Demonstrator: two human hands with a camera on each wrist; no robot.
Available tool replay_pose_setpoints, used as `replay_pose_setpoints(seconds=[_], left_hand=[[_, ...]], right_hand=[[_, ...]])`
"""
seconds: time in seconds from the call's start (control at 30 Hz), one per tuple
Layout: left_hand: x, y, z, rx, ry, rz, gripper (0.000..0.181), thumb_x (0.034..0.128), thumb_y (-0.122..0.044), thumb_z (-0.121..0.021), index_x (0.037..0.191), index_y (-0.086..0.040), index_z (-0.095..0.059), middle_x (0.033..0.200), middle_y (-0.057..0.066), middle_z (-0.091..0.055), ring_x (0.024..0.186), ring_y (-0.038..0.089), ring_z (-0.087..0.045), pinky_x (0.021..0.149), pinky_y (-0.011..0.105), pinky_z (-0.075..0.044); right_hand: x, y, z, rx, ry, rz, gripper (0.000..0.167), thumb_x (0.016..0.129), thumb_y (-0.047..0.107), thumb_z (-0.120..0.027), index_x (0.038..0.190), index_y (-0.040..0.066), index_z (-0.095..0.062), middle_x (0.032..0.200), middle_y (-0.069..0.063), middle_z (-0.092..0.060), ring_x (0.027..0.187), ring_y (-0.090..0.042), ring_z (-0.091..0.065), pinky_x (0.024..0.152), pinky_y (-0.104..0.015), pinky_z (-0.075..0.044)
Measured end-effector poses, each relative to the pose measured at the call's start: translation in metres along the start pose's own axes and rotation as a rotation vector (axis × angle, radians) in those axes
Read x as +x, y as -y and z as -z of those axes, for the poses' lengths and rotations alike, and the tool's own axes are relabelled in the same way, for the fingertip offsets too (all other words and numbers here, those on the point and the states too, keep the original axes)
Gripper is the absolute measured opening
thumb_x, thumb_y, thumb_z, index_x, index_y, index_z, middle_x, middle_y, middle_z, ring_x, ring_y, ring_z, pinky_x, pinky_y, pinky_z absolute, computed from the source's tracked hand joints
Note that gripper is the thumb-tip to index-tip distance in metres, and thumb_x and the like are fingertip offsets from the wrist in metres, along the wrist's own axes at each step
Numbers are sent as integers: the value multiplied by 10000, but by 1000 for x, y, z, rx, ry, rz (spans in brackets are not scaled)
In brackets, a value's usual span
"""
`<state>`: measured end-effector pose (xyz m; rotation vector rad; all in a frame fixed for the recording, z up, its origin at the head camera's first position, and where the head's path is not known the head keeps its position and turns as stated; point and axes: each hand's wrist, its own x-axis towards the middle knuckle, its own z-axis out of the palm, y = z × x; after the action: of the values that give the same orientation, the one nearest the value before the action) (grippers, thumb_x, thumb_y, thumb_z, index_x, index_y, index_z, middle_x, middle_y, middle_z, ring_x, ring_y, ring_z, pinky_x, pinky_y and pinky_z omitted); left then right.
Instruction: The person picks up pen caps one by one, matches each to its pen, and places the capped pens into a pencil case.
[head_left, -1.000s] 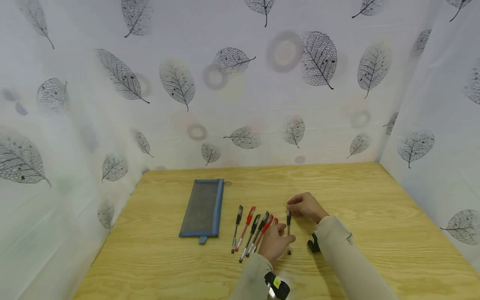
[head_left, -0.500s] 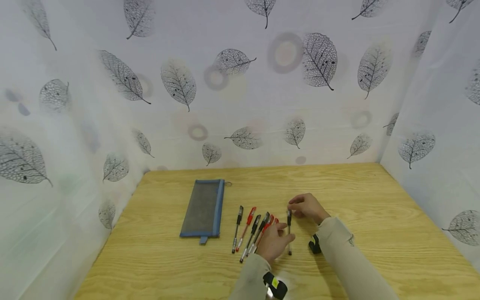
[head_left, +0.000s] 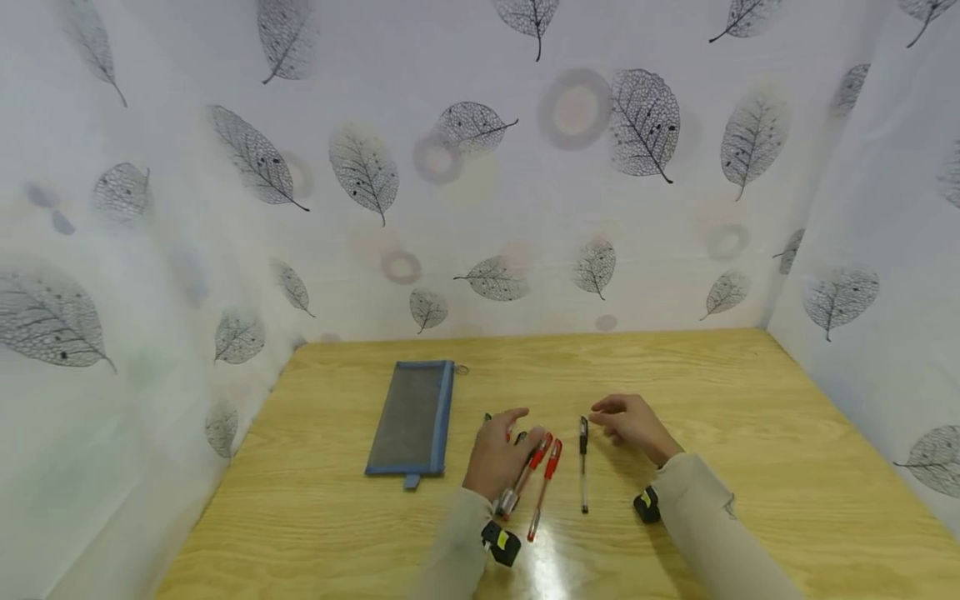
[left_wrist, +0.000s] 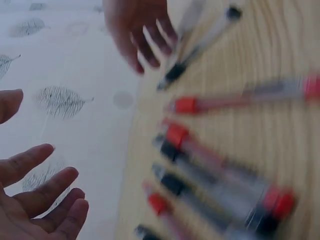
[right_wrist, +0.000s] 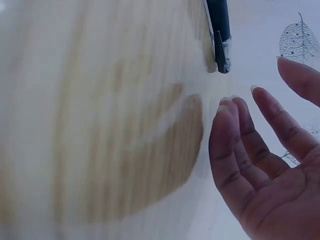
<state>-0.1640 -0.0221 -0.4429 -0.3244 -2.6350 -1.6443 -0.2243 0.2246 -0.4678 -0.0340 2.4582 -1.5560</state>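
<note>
While pens (head_left: 552,462) lie outside, the mesh pouch (head_left: 408,421) rests flat.

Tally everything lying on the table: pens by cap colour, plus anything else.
Black-capped pens: 4
Red-capped pens: 3
Blue-edged mesh pouch: 1
Total: 8

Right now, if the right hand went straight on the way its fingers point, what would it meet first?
Most likely the lone black pen, near its capped end, just ahead of the right hand. The hand's height is unclear, so it might pass over instead.
</note>
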Motion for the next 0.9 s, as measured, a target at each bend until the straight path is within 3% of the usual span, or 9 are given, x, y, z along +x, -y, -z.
replay_pose_setpoints(seconds=[0.1, 0.3, 0.43, 0.67, 0.9], left_hand=[[6, 6, 18, 80, -56, -51, 472, 956, -347, -603, 1301, -27, -573, 1321, 187, -547, 1246, 388, -478, 992, 557, -400], [21, 23, 51, 217, -105, -69, 468, 955, -294, -613, 1298, 17, -547, 1337, 230, -505, 1267, 434, -412, 1016, 587, -351], [30, 34, 68, 374, -124, -84, 482, 949, -292, -621, 1300, 30, -541, 1336, 247, -490, 1262, 440, -409, 1019, 581, -352], [41, 52, 93, 608, -74, -64, 519, 948, -337, -612, 1323, 11, -520, 1405, 264, -419, 1325, 442, -349, 1067, 583, -297], [50, 74, 108, 749, 9, -15, 623, 946, -399, -591, 1396, 10, -459, 1480, 322, -285, 1373, 486, -247, 1092, 597, -241]], right_hand=[[-7, -1, 2, -23, -14, 26, 383, 956, 177, -609, 1226, -91, -569, 1080, -180, -635, 857, -235, -604, 680, -337, -529], [-18, -1, 5, -110, -58, 78, 410, 947, 230, -630, 1243, -50, -582, 1201, -204, -612, 1008, -291, -605, 763, -373, -518], [-22, 0, 5, -138, -89, 88, 436, 939, 257, -641, 1259, -31, -579, 1217, -205, -601, 1061, -324, -593, 839, -427, -506], [-26, -1, 3, -126, -82, 106, 492, 938, 271, -643, 1317, -23, -532, 1276, -224, -554, 1129, -368, -553, 906, -481, -479], [-36, 1, -3, -118, -67, 118, 500, 941, 279, -638, 1331, -10, -522, 1304, -215, -539, 1167, -385, -521, 915, -504, -469]])
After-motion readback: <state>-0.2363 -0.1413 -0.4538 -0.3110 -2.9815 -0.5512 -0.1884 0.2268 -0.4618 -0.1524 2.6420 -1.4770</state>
